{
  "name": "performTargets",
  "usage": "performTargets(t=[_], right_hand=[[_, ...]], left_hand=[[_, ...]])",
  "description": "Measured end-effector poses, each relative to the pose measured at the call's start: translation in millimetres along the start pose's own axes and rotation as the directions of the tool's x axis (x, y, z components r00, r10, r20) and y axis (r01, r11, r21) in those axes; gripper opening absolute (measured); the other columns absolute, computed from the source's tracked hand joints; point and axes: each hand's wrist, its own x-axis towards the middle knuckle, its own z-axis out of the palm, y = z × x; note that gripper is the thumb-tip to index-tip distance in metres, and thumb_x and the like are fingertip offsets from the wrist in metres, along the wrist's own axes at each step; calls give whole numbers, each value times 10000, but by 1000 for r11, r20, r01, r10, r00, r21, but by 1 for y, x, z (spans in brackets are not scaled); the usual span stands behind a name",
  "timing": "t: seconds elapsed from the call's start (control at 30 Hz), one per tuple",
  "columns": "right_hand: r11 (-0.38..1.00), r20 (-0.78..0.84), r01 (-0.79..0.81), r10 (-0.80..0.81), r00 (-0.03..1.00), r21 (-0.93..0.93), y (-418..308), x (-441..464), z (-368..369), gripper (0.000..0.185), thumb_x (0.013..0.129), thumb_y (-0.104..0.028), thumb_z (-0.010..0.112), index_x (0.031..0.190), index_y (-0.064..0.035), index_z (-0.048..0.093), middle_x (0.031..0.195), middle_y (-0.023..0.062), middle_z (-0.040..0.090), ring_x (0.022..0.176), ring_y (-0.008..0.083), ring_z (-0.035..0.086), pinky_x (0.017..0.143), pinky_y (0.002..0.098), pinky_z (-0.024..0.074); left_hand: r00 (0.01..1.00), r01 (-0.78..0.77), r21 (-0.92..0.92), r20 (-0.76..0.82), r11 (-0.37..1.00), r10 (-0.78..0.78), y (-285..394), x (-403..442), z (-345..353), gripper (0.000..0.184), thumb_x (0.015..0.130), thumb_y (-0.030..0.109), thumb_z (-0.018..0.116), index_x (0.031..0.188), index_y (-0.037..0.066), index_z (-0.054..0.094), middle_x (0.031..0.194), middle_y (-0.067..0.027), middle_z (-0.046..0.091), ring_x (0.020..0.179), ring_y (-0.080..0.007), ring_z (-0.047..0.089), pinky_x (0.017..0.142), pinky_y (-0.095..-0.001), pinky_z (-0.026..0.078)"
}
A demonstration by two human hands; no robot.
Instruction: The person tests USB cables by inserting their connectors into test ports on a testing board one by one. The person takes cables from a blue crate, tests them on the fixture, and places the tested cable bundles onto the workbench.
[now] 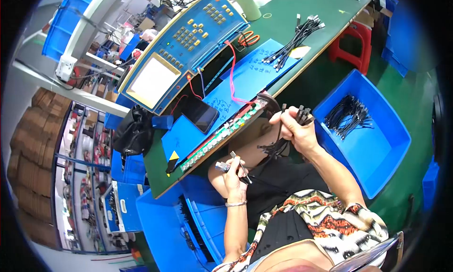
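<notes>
My left hand (234, 177) is closed around a few cables whose silver connector ends stick out past the fingers, above my lap. Higher and to the right, my right hand (298, 130) grips a bunch of short black cables (278, 147); they hang down beside the table edge. Between the hands and the tester (188, 45) runs a row of green connector boards (212, 142) along the edge of the green table (160, 177). More black cables (349, 116) lie in a blue bin (384, 161) to the right of my right hand.
On the table, a black phone (200, 113) rests on a blue board (172, 140), near another cable bundle (299, 41) and orange-handled scissors (248, 38). A red stool (351, 45) stands beyond the table. Blue bins (163, 225) sit at lower left, near stocked shelves (85, 177).
</notes>
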Motion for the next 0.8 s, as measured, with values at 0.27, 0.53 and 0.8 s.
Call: performTargets(t=[0.27,0.53,0.8], right_hand=[[958,157,39,6,988,-284,1,5,10,211,835,-122,504,672,-30,602,505,-49,457,446,-4,344,406,173,256],[885,165,97,-23,986,-456,12,10,-11,266,831,-132,503,583,-45,544,439,-46,431,395,9,374,388,188,282],[831,126,-21,109,986,-556,33,30,-18,244,825,-140,532,606,-38,567,525,-51,486,478,12,396,440,184,303]], left_hand=[[999,-39,-105,-24,994,37,1,-5,9,117,785,90,564,840,-13,561,671,-99,590,381,-75,430,352,-195,362],[991,-125,-23,-54,992,124,6,-14,31,89,766,82,573,765,-6,559,616,-87,574,349,-77,411,334,-198,354],[998,-57,-80,5,995,58,7,-12,31,123,781,149,570,819,32,564,664,-52,582,386,-63,374,406,-214,341]])
